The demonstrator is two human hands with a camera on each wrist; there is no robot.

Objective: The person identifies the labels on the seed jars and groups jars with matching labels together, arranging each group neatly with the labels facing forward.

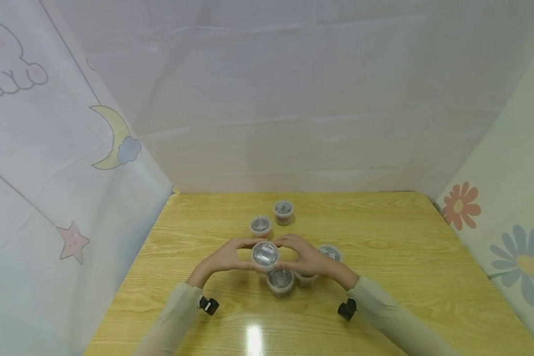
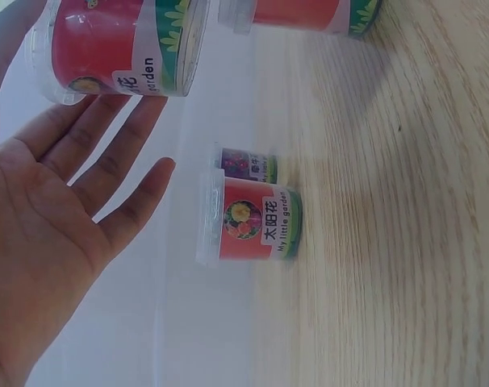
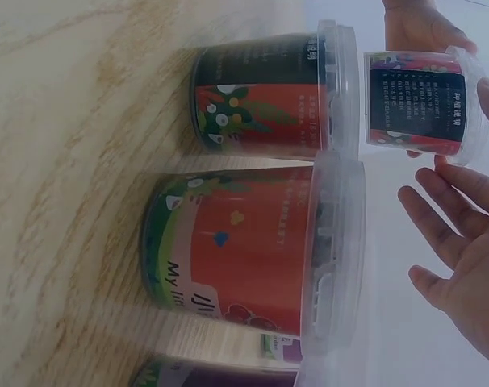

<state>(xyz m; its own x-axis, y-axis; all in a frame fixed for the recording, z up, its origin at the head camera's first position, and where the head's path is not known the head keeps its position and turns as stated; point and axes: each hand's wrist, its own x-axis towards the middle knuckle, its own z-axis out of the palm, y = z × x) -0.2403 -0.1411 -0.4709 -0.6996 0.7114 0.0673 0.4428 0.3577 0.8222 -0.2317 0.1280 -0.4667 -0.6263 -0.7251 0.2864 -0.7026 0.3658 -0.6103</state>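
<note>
A small clear-lidded plastic tub (image 1: 265, 254) is held up above the table between both hands. My left hand (image 1: 224, 257) grips it from the left, thumb in front and fingers behind. From the other side my right hand (image 1: 309, 258) pinches it too. In the left wrist view the tub (image 2: 119, 44) has a red label with white and green parts; in the right wrist view a black panel with small white text shows. Just below the raised tub stands another tub (image 1: 280, 282), and a further tub (image 1: 306, 280) is partly hidden under my right hand.
Behind the hands stand two more tubs, one nearer (image 1: 260, 226) and one farther back (image 1: 284, 211). Another tub (image 1: 331, 252) is beyond my right wrist. The wooden table (image 1: 382, 222) meets printed cloth walls (image 1: 267, 99) at the back and sides.
</note>
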